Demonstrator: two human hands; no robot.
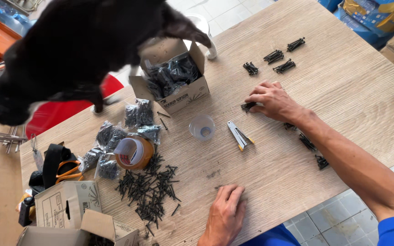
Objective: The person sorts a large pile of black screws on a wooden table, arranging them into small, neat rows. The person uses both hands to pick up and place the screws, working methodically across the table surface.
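Black screws: a small bundle lies on the wooden table under the right hand's fingertips, fingers curled loosely over it, touching, not clenched. Left hand rests flat, open, empty, near the loose screw pile. More bundles sit beyond. A stapler, a plastic cup, a tape roll and an open cardboard box are between. A black cat stands at the far left.

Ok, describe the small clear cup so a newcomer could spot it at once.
Start at the open cardboard box of black screws near the wooden table's far edge. Just in front of it, toward the person, stands the clear plastic cup, left of the stapler. It is the only see-through, round container among the dark screws and bags.
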